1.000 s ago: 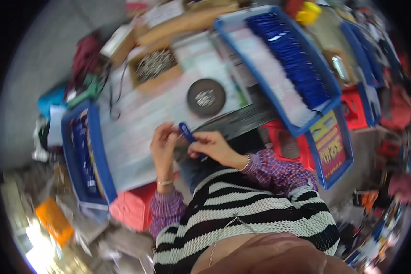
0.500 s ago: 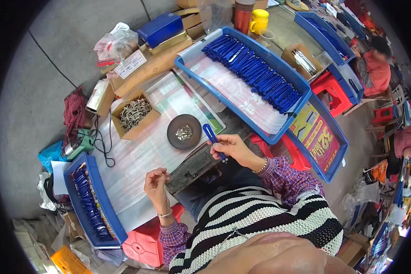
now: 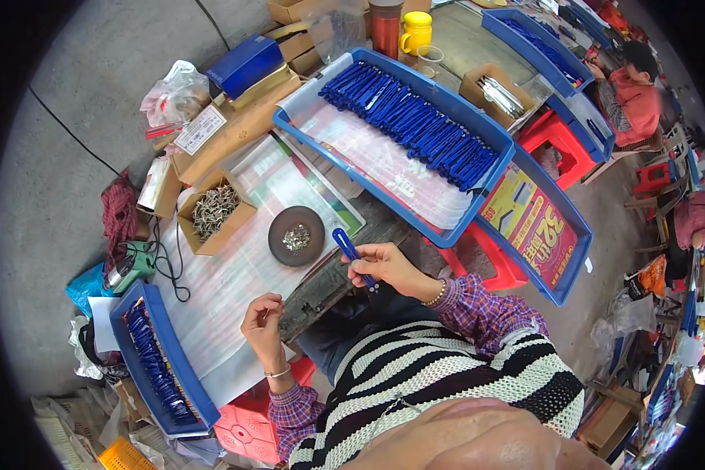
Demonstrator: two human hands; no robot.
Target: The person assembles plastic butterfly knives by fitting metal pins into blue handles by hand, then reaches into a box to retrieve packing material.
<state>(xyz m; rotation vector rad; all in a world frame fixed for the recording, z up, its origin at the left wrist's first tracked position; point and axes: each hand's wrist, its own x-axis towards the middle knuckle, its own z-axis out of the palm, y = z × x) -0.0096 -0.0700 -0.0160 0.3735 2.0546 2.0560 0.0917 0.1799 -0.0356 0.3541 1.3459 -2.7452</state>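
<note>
My right hand (image 3: 392,269), above the table's near edge, grips a long blue slotted handle (image 3: 342,241) with its slotted end pointing away from me. Small silvery points show at the handle's lower end. Left of it, my left hand (image 3: 262,319) hovers near the edge, thumb and fingertips pinched together. Anything between them is too small to make out. Beyond my hands, a round dark dish (image 3: 308,215) holds small shiny metal parts (image 3: 296,238). A cardboard box (image 3: 240,220) full of metal pieces (image 3: 215,211) stands further left.
At the far right, a large blue tray (image 3: 368,186) carries a row of blue handles (image 3: 415,121). A smaller blue tray (image 3: 182,352) with more sits at left. A yellow mug (image 3: 416,34) stands behind; red stools (image 3: 500,262) are below. Someone in red (image 3: 634,110) sits far right.
The view has shifted slightly, so the table's things sit a little further left. My right hand still holds the blue handle, and my left hand's fingers have drawn in more.
</note>
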